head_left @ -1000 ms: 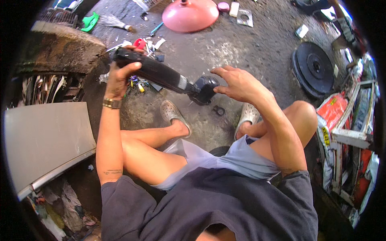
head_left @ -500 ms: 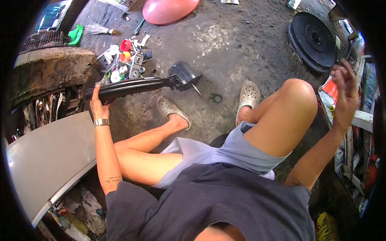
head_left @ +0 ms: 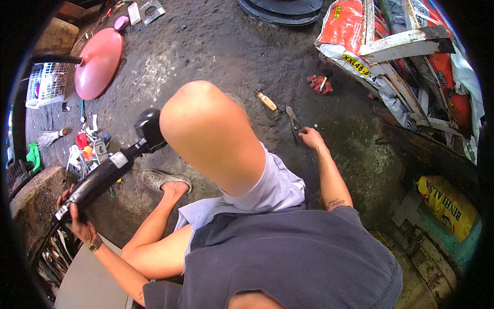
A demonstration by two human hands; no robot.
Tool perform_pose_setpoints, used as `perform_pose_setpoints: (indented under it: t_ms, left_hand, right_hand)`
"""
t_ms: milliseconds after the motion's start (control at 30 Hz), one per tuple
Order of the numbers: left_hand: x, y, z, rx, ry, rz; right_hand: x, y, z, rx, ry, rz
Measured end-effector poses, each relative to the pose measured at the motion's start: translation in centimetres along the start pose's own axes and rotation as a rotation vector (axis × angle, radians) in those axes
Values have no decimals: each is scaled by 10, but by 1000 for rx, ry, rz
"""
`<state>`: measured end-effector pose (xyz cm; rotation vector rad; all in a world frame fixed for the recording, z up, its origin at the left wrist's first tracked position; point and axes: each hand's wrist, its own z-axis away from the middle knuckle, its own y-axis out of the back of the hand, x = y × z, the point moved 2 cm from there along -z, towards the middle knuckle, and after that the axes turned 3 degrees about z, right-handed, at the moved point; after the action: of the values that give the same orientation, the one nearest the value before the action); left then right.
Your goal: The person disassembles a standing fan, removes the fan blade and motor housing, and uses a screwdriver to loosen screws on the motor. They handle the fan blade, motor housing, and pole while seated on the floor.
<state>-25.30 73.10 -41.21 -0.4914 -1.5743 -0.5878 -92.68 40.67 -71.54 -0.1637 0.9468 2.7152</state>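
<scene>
My left hand (head_left: 81, 222) is closed around the lower end of a long black fan neck (head_left: 98, 177). The neck slants up and to the right, ending in a rounded black motor housing (head_left: 149, 129) beside my raised knee. On the right, my right hand (head_left: 312, 138) reaches down to the floor, its fingers closed at the handles of metal pliers (head_left: 293, 119). The pliers' jaws point away from me. Just left of them lies a screwdriver with a pale yellow handle (head_left: 267, 102).
Small plastic parts (head_left: 90, 149) lie heaped on the left, near a hand brush (head_left: 50, 137) and a pink round lid (head_left: 99, 64). A dark red bundle (head_left: 320, 84) rests beyond the pliers. Black discs (head_left: 280, 11) sit at the far edge; sacks (head_left: 342, 31) and white-painted frames (head_left: 406, 44) stand right.
My view has turned to the right. My right hand has dropped from raised and empty to the pliers on the floor. My left hand still holds the fan neck, now tilted more steeply.
</scene>
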Motion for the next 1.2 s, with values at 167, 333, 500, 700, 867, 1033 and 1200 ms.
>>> perform_pose_setpoints:
  t_ms: [167,333,500,700,867,1033,1200]
  left_hand:
    - [0,-10,9,112,-55,184]
    - [-30,3,24,459,-125,150]
    - [-33,8,36,621,-157,267]
    - [-34,20,66,691,-113,370]
    - [-41,18,61,727,-123,326]
    - [-35,5,58,673,-107,357]
    - [-24,-11,65,509,-150,341]
  right_hand:
    - [5,-17,3,166,-5,9]
    - [-84,-29,-20,493,461,47]
    - [-146,-35,-56,475,495,310]
    - [-153,-38,-64,471,397,369]
    - [-154,-27,-76,463,399,349]
    - [-154,-22,-76,459,396,311]
    - [-152,9,-78,443,413,147]
